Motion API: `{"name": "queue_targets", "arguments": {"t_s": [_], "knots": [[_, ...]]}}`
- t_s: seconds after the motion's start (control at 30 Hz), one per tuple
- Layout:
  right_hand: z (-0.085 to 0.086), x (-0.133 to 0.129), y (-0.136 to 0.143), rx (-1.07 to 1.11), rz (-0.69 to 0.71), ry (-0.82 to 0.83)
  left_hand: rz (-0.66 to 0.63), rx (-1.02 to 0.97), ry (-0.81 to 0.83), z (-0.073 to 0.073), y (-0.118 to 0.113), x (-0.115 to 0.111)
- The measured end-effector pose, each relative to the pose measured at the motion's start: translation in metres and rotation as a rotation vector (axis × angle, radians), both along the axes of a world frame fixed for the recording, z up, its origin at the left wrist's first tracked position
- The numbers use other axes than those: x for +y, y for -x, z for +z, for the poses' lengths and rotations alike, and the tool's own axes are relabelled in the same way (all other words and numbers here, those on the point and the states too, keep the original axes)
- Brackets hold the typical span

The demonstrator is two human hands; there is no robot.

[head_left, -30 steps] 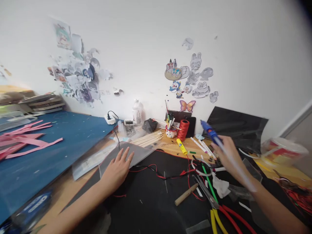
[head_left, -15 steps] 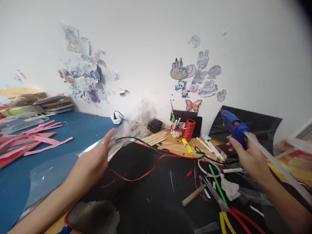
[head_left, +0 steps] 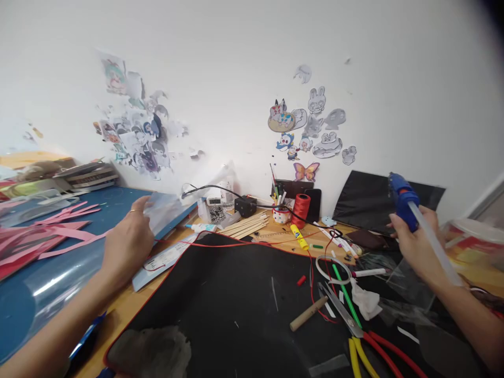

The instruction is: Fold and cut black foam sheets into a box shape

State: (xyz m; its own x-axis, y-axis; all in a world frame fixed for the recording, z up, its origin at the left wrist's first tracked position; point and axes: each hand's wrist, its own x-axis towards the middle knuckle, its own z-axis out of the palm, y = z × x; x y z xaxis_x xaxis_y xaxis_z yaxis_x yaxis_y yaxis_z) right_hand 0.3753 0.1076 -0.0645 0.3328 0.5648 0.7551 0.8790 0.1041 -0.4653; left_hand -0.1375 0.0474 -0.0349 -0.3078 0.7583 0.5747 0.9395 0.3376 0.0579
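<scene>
My right hand (head_left: 417,244) is wrapped around a blue hot glue gun (head_left: 403,205), held up at the right with a long translucent glue stick (head_left: 431,239) coming out of its back. At the left, over the edge of the blue surface, my left hand (head_left: 128,239) is closed on a clear plastic sheet (head_left: 59,299), which shows on both sides of the hand. A ring sits on one finger; most fingertips are hidden. A black cord (head_left: 220,187) arches across the middle, and a thin red cord (head_left: 224,245) runs below it.
On the black mat (head_left: 220,304) lie scissors (head_left: 346,310), yellow-handled pliers (head_left: 358,357), a wooden stick (head_left: 309,314) and scraps. Behind stand a red thread spool (head_left: 301,207), a pen cup (head_left: 281,215), a glue stick tube (head_left: 300,237) and wooden sticks (head_left: 246,226). Pink strips (head_left: 51,236) lie left.
My left hand has moved left with the plastic sheet, uncovering the label strip and small items behind. My right hand has carried the glue gun right. The black cord now hangs higher.
</scene>
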Motion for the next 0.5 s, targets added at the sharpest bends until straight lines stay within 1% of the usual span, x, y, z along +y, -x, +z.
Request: {"name": "queue_targets", "arguments": {"t_s": [0.03,0.1,0.17,0.27,0.37,0.43,0.5], "knots": [[0.001,-0.001,0.006,-0.017,0.023,0.005,0.014,0.006,-0.004,0.000,-0.002,0.002],[0.001,-0.005,0.029,-0.072,0.096,0.023,0.017,0.024,-0.001,-0.002,-0.008,0.007],[-0.001,-0.007,0.063,-0.163,0.200,0.055,-0.002,0.048,0.009,-0.005,-0.014,0.014],[-0.010,-0.001,0.120,-0.372,0.435,0.129,-0.044,0.088,0.022,-0.014,-0.022,0.028],[-0.021,0.016,0.171,-0.565,0.633,0.172,-0.022,0.099,0.019,-0.027,-0.024,0.045],[-0.029,0.033,0.196,-0.660,0.704,0.180,0.003,0.093,0.024,-0.037,-0.022,0.054],[-0.037,0.052,0.216,-0.735,0.741,0.178,-0.006,0.093,0.055,-0.047,-0.020,0.061]]}}
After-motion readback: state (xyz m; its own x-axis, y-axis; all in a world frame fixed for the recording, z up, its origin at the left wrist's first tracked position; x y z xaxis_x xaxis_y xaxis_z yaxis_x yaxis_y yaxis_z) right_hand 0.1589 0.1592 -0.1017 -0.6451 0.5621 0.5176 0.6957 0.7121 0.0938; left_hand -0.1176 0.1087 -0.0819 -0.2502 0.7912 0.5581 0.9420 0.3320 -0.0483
